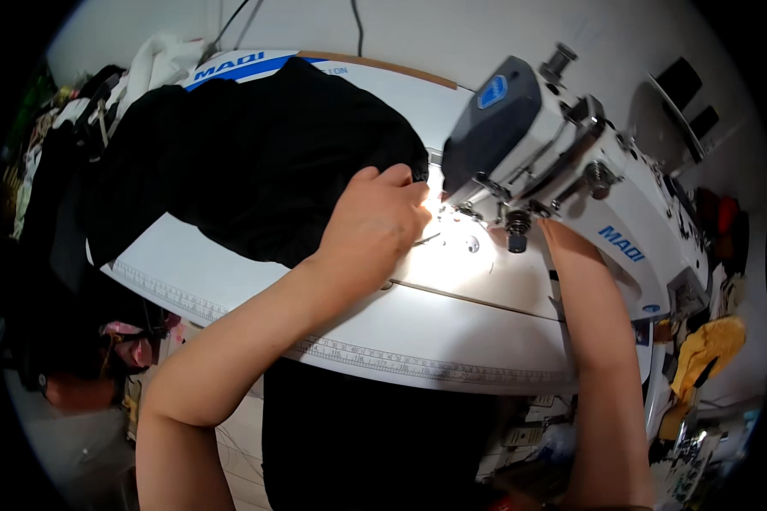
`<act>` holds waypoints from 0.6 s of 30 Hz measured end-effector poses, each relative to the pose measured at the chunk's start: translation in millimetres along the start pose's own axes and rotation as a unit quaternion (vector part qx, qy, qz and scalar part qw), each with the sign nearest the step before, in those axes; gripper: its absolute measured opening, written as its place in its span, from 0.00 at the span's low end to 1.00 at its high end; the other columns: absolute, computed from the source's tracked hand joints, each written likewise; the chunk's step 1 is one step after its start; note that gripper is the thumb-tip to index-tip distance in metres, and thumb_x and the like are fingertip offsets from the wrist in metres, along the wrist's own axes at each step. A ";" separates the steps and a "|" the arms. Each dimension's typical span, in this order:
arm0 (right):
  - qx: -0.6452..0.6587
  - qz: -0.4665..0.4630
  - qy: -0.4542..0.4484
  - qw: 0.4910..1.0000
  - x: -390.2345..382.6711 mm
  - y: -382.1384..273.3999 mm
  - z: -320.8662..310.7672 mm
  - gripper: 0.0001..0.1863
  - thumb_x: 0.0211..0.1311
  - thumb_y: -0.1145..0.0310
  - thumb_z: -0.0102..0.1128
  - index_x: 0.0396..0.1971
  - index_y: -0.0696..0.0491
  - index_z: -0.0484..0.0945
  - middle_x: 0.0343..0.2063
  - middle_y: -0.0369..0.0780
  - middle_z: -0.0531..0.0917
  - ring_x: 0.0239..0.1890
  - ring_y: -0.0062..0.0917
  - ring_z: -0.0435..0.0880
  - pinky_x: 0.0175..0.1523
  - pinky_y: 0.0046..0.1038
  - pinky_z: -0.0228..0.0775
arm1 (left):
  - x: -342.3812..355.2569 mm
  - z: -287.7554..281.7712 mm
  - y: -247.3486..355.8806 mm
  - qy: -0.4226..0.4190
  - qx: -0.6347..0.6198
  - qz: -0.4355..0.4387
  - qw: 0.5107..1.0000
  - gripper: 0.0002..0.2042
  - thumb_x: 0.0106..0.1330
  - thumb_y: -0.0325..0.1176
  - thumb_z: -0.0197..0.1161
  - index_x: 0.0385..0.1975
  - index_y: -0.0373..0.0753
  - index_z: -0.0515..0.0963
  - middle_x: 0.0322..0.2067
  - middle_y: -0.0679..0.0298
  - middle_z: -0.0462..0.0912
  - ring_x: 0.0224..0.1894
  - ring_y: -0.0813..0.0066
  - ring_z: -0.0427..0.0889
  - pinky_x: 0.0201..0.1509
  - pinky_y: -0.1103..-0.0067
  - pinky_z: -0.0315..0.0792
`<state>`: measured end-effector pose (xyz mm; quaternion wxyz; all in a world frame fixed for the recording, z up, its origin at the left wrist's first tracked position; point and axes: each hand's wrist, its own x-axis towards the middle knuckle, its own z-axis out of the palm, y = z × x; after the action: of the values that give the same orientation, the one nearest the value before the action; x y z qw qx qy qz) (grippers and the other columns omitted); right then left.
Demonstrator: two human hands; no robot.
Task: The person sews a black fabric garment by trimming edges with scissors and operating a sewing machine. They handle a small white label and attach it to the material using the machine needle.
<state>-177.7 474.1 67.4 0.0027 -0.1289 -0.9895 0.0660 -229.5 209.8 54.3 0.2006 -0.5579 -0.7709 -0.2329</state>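
Note:
A white and grey sewing machine (571,162) stands on a white table (452,332). A large piece of black fabric (247,162) is heaped on the table to its left. My left hand (375,226) lies on the fabric's edge close to the needle, fingers curled and pressing it down under the bright lamp. My right forearm runs up under the machine head, and my right hand (558,234) is mostly hidden behind it; what it touches cannot be seen.
A ruler strip runs along the table's front edge (383,362). Piles of cloth lie at the far left (68,128). Yellow and red fabric pieces (707,341) sit at the right. Dark cloth hangs below the table (366,443).

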 end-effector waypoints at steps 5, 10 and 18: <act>-0.023 0.004 -0.009 1.000 -0.1 -4.9 0.7 0.16 0.70 0.58 0.62 0.28 0.56 0.83 0.20 0.37 0.82 0.22 0.22 0.79 0.30 0.30 0.70 | 1.2 -1.4 2.2 0.001 0.019 -0.014 1.000 0.03 0.49 0.25 0.67 0.23 0.41 0.86 0.32 0.69 0.80 0.42 0.70 0.75 0.46 0.73 0.67; -0.045 0.005 -0.019 0.999 -1.5 -10.0 0.8 0.16 0.70 0.58 0.63 0.28 0.56 0.83 0.20 0.37 0.82 0.22 0.22 0.79 0.29 0.30 0.70 | 4.1 7.3 -11.5 -0.019 0.039 -0.002 0.999 0.02 0.53 0.30 0.67 0.21 0.47 0.85 0.31 0.73 0.81 0.44 0.72 0.75 0.45 0.74 0.65; -0.089 -0.007 -0.067 0.994 -17.7 -26.2 -16.6 0.16 0.70 0.58 0.63 0.28 0.56 0.83 0.20 0.37 0.81 0.22 0.21 0.79 0.29 0.29 0.69 | 6.4 -6.3 -5.2 -0.062 0.058 0.019 0.996 0.03 0.49 0.28 0.67 0.19 0.45 0.85 0.34 0.68 0.81 0.44 0.70 0.75 0.49 0.73 0.67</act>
<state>-166.9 446.5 87.5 -0.0749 -0.1169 -0.9902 -0.0140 -236.0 209.7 62.3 0.1887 -0.5735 -0.7832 -0.1489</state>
